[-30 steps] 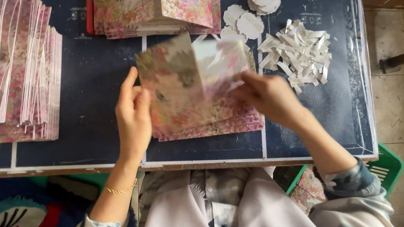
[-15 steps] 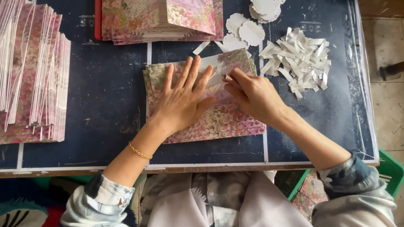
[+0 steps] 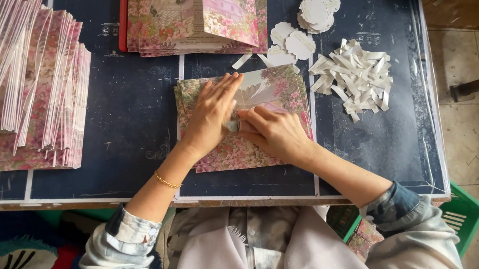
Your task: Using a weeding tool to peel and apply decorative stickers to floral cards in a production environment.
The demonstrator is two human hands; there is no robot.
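Observation:
A floral printed paper piece (image 3: 275, 92) lies flat on a small stack of similar sheets in the middle of the dark table (image 3: 124, 122). My left hand (image 3: 212, 115) presses flat on its left part, fingers spread toward the top. My right hand (image 3: 273, 132) rests beside it with fingertips pinched on a narrow white strip (image 3: 231, 126) at the paper's middle fold. The two hands touch each other.
A tall row of folded floral pieces (image 3: 29, 83) stands on edge at the left. A stack of unfolded floral sheets (image 3: 197, 15) lies at the back. White round cut-outs (image 3: 304, 27) and a heap of white strips (image 3: 356, 75) sit at the right. A green basket (image 3: 459, 211) is below the table edge.
The paper piece was held up in both hands, then laid down on the stack. My left hand now presses it flat and my right hand has moved left to the fold.

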